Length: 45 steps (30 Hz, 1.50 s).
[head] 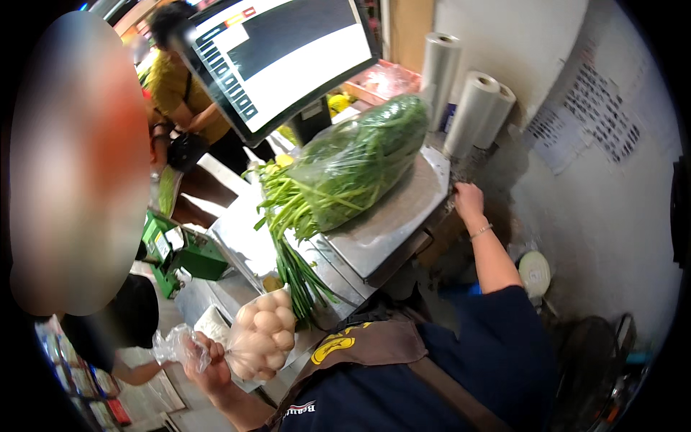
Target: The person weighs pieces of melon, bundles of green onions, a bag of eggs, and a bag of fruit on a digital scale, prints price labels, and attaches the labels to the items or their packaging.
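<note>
My left hand (208, 359) grips the twisted neck of a clear plastic bag of brown eggs (264, 335). The loose top of the bag bunches out beyond my fist. At the right end of the scale, my right hand (468, 202) is beside the metal edge with curled fingers; what it touches there is unclear. On the scale's platform (372, 248) lies a large clear bag of leafy green vegetables (361, 156), its stems sticking out at the left. A bunch of long green stalks (299, 286) hangs toward me over the counter's front.
A lit monitor (286, 54) stands behind the greens. Rolls of clear plastic bags (442, 81) stand upright at the back right, near the wall. Green boxes (189, 251) sit left on the metal counter. A person (121, 324) is close at left; another (183, 102) stands beyond the counter.
</note>
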Each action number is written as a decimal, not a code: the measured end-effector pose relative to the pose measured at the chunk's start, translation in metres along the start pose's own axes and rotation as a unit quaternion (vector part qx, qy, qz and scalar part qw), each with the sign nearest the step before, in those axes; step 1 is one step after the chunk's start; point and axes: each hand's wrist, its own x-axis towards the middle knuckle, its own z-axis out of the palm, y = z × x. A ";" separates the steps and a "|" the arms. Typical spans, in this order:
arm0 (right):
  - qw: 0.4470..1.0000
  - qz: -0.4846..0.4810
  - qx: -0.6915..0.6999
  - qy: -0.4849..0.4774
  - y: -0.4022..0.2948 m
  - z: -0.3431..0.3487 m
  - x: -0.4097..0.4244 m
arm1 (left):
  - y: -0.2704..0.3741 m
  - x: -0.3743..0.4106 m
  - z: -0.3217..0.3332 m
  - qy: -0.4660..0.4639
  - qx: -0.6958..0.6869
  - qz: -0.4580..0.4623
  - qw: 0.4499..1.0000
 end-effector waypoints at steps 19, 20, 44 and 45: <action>0.932 -0.317 0.062 0.165 -0.239 -0.078 0.047 | -0.006 -0.023 -0.006 0.119 -0.044 0.037 0.991; 0.932 -0.314 0.049 0.176 -0.239 -0.079 0.048 | -0.006 -0.025 -0.008 0.118 -0.049 0.041 0.991; 0.858 -0.488 0.002 -0.158 -0.296 -0.160 0.177 | -0.006 -0.051 -0.036 0.244 0.011 0.080 0.966; 0.863 -0.478 0.030 -0.164 -0.304 -0.169 0.171 | -0.007 -0.049 -0.039 0.252 0.012 0.078 0.965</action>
